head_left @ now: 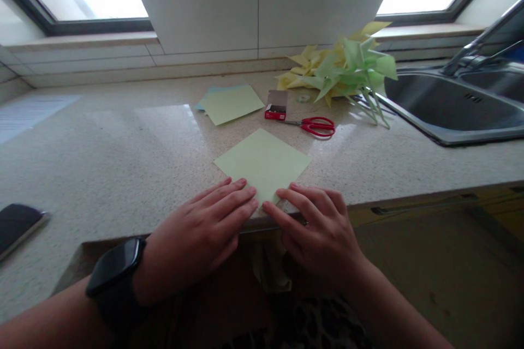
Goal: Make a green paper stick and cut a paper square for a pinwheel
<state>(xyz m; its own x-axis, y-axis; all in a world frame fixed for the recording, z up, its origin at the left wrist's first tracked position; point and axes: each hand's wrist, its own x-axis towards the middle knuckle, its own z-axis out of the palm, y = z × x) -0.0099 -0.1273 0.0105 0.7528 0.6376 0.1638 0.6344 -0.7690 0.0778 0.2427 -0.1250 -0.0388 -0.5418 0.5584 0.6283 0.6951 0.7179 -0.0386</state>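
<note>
A pale green square sheet of paper (262,161) lies turned like a diamond on the speckled counter (123,158), its near corner at the counter's front edge. My left hand (204,234) lies flat with its fingertips on the sheet's near-left edge. My right hand (315,229) mirrors it, fingertips on the near-right edge beside that corner. Both hands press on the paper with fingers extended; neither grips it. A black watch (114,272) sits on my left wrist.
Behind the sheet lie more green and blue sheets (231,102), a small red box (277,106), red-handled scissors (317,126) and a tape roll (303,98). A heap of folded yellow and green paper pinwheels (344,65) borders the steel sink (458,103). A dark phone (18,226) lies far left.
</note>
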